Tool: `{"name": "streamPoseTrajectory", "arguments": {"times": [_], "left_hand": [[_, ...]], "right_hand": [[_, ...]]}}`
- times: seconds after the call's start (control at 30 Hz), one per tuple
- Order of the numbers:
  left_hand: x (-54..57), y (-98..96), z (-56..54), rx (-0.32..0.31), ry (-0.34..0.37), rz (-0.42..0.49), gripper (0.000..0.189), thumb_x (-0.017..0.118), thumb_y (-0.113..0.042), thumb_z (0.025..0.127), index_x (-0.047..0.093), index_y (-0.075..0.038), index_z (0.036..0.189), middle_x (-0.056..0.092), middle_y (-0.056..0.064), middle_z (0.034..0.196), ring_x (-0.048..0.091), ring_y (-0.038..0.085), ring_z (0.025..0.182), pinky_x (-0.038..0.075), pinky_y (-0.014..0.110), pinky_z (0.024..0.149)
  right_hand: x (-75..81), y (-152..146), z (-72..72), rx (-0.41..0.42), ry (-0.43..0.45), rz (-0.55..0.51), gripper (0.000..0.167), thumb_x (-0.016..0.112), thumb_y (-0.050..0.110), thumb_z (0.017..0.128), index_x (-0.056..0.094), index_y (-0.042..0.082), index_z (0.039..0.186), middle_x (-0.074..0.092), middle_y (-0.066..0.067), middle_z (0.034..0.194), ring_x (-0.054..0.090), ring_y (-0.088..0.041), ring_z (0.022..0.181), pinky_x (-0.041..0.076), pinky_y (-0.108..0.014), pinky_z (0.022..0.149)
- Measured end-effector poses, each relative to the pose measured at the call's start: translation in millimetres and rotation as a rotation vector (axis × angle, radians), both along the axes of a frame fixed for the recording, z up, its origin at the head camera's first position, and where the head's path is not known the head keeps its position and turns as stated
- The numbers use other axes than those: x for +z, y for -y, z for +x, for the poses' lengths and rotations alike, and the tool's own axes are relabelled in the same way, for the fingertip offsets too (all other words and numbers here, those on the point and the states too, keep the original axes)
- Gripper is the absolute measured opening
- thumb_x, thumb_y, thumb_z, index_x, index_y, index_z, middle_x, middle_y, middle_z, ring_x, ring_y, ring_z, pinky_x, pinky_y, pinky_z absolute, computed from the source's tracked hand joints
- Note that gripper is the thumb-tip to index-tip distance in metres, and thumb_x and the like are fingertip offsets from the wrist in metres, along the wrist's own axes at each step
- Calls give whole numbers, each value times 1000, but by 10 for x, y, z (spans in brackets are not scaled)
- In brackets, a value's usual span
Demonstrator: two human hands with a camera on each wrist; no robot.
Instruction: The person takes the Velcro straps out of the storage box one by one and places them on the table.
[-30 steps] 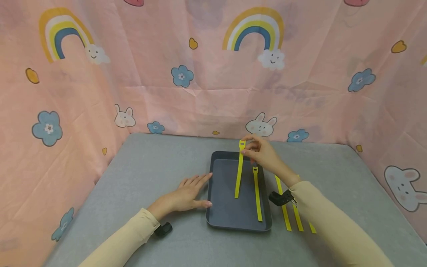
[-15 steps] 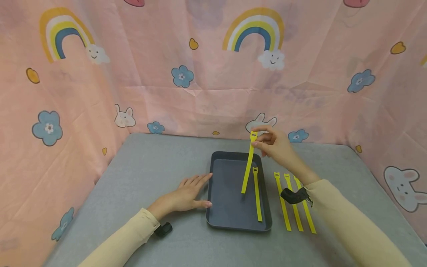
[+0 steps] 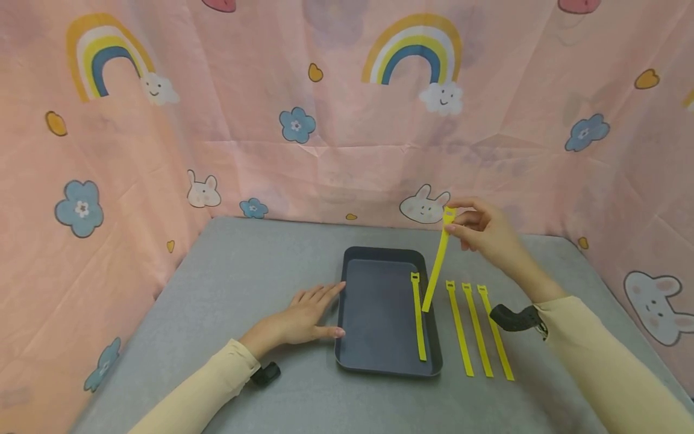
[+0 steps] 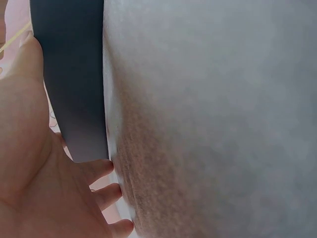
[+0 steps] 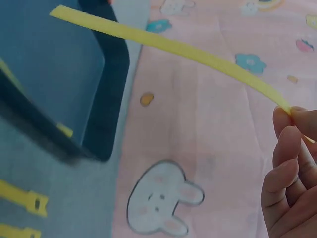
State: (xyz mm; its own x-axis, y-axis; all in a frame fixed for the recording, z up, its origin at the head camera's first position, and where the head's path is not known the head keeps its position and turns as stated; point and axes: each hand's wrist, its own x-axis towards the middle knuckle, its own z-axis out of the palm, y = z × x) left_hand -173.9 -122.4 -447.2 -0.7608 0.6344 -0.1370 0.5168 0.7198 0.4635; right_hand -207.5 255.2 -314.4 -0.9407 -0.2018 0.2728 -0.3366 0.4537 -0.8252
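My right hand (image 3: 496,241) pinches a yellow hook-and-loop cable tie (image 3: 437,262) by its slotted head, between thumb and fingers. The tie hangs slanting down, its free end over the right side of the dark grey tray (image 3: 374,319). In the right wrist view the strap bows slightly away from the fingertips. A second yellow tie (image 3: 418,319) lies lengthwise inside the tray near its right wall. At the tray's left side, my left hand (image 3: 303,316) has its fingers extended, with thumb and index fingertip against the rim; the left wrist view shows it beside the tray wall (image 4: 74,79).
Three more yellow ties (image 3: 477,331) lie side by side on the grey table (image 3: 271,253), just right of the tray, heads toward the back. A pink patterned cloth (image 3: 347,120) stands behind the table and along both sides.
My right hand has moved right with the tie, from above the tray's middle to over its right wall, uncovering the three table ties. The left hand and tray have stayed put.
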Motion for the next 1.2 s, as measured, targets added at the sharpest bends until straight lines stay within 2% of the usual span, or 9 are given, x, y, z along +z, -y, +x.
{"name": "streamPoseTrajectory", "arguments": {"times": [0.37, 0.63, 0.83, 0.97, 1.2], "left_hand": [[-10, -9, -3, -5, 3, -2, 96, 57, -64, 91, 3, -26, 161, 19, 6, 167, 18, 38, 154, 13, 63, 120], [-12, -6, -6, -6, -4, 5, 95, 57, -62, 91, 4, -26, 161, 20, 7, 167, 19, 38, 153, 14, 63, 120], [-12, -6, -6, -7, -6, 14, 95, 58, -62, 91, 5, -25, 161, 21, 8, 166, 19, 39, 153, 14, 64, 119], [-11, -7, -6, -6, -5, 13, 95, 58, -62, 91, 5, -25, 161, 21, 9, 166, 20, 39, 153, 14, 64, 119], [-4, -14, -3, -5, -3, 3, 95, 58, -62, 91, 5, -25, 161, 21, 9, 166, 20, 39, 153, 15, 65, 118]], "right_hand": [[-68, -454, 141, -102, 48, 67, 40, 68, 20, 94, 56, 19, 132, 68, 17, 80, 53, -17, 58, 42, -32, 54], [-76, -772, 261, -100, 49, 145, 40, 66, 18, 96, 54, 19, 133, 69, 14, 83, 54, -18, 59, 41, -32, 54], [-74, -988, 342, -136, 87, 205, 42, 66, 19, 96, 53, 18, 135, 68, 12, 81, 54, -20, 60, 42, -31, 55], [-121, -1141, 377, -129, 128, 229, 42, 65, 19, 96, 52, 20, 136, 67, 10, 80, 53, -21, 61, 42, -31, 55], [-201, -1360, 440, -62, 160, 211, 37, 64, 14, 97, 54, 26, 130, 69, 10, 80, 52, -22, 60, 41, -31, 53]]}}
